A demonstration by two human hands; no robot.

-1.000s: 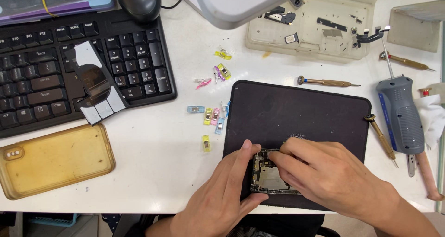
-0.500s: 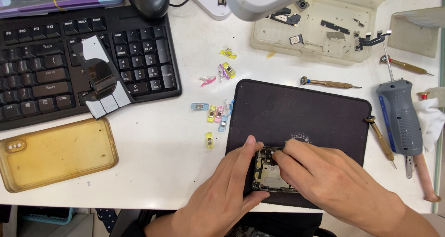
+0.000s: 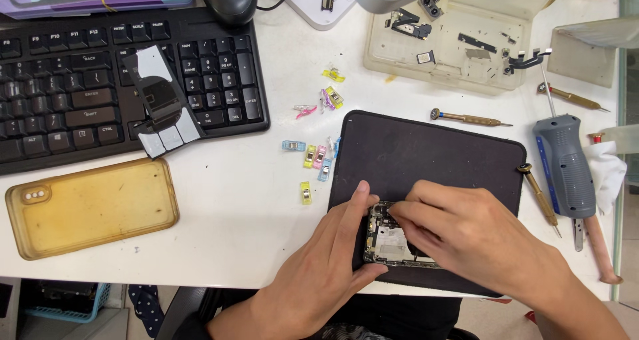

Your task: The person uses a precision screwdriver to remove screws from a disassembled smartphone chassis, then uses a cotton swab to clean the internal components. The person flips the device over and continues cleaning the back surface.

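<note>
An opened phone body (image 3: 389,241) with its inner parts showing lies at the near edge of a black work mat (image 3: 432,150). My left hand (image 3: 326,260) grips the phone along its left side, thumb on the upper left corner. My right hand (image 3: 466,230) lies over the phone's right half, fingertips pinched down on the parts near its top. Whether the fingers hold a small part or tool is hidden.
A black keyboard (image 3: 80,80) with a black phone panel (image 3: 160,104) on it sits at the far left, a yellowed phone case (image 3: 90,207) below it. Coloured small clips (image 3: 316,157) lie left of the mat. A parts tray (image 3: 459,37), screwdrivers (image 3: 466,119) and an electric screwdriver (image 3: 566,164) lie at the right.
The view has shifted slightly. Both hands stay on the phone, the right fingertips working a little nearer its top.
</note>
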